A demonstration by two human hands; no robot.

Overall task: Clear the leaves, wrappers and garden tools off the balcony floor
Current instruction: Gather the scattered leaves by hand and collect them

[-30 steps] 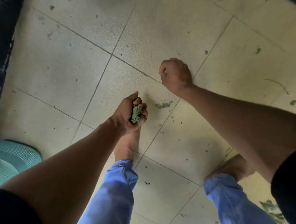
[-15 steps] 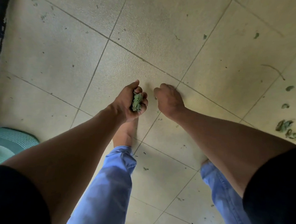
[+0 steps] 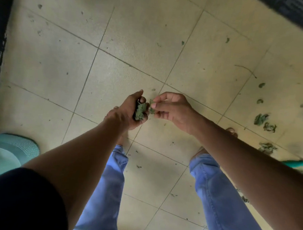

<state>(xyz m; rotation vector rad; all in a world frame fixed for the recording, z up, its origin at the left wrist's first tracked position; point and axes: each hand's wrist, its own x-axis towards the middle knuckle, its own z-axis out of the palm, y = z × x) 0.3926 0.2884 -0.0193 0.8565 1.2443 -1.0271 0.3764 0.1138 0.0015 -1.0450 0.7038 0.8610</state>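
**A:** What am I looking at from the head camera?

**B:** I'm bent over the balcony floor [image 3: 134, 41]. My left hand [image 3: 129, 113] is clenched round a wad of leaves [image 3: 140, 111], palm turned inward so the bundle stays cupped and nothing spills. My right hand [image 3: 172, 110] pinches a single leaf scrap [image 3: 152, 110] between thumb and fingertips, right up against the wad, almost touching it.

**A:** Why bring the hands together like that?

**B:** I judge I'm feeding the scrap into the left fist, so one hand acts as the store and the other stays free for picking. It saves a trip for every leaf.

**A:** Where's the rest of the mess?

**B:** Mostly toward the right edge of the floor: a cluster of leaves [image 3: 261, 119] there, another clump [image 3: 266, 147] nearer me, small bits further up. A teal-handled tool [image 3: 294, 163] lies at the right edge, partly hidden behind my right forearm, so I can't tell what kind it is. I see no wrappers in this view.

**A:** And the teal thing at the left?

**B:** A mesh-sided basket [image 3: 19, 145] by the floor's left edge, near my left arm. It may be where the leaves go, though that's a guess.

**A:** How far along?

**B:** Early, I'd say; plenty is left on the right side.
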